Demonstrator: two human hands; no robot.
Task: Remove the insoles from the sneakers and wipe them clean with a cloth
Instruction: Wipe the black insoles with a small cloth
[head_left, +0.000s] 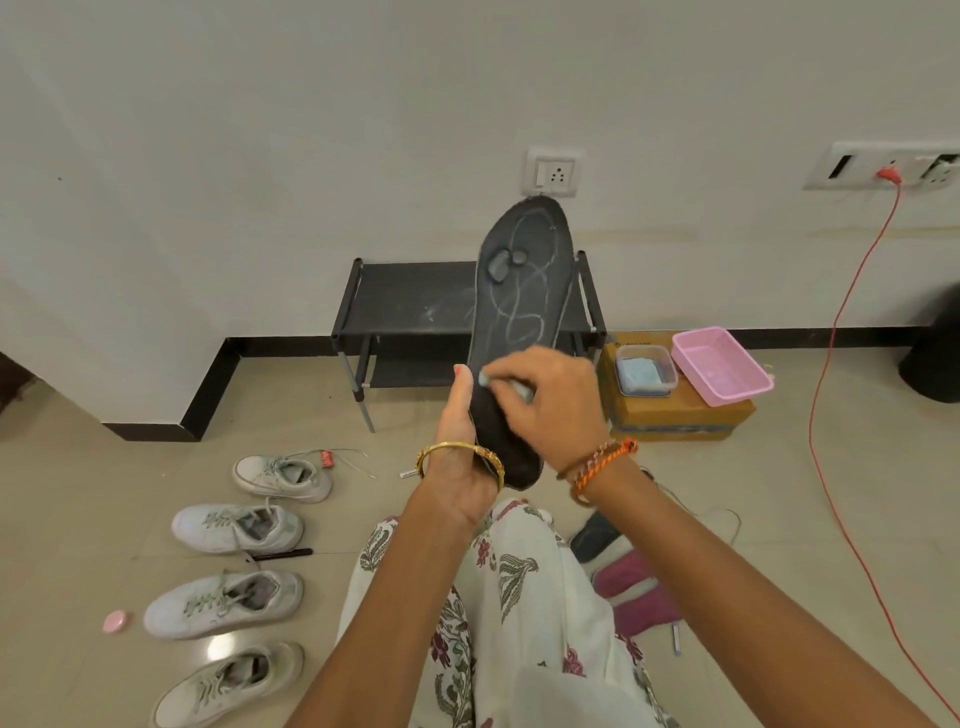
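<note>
Four white sneakers (234, 597) lie in a column on the tiled floor (78, 519) at the left, toes pointing left, laces loose. Just right of them a person sits in floral-print trousers (519, 597), both arms reaching forward. Their left hand (460, 441), with a gold bangle at the wrist, grips the heel end of a dark insole (524, 280) from the left side, thumb laid along its edge, holding it upright and tilted slightly right so its toe end points up toward a wall socket (555, 174). Pale curving marks and two grey patches show on the insole's surface. Their right hand (550, 400), with orange thread bracelets at the wrist, has its fingers curled around a small pale grey cloth (506, 387) and presses it against the insole's lower middle. Behind the insole, against the far wall, stands a low black shoe rack (415, 306). To its right, a cardboard box (675, 410) carries a clear lidded container (645, 370) and a pink plastic basket (719, 366). A red cable (831, 332) trails down from a wall outlet at far right.
</note>
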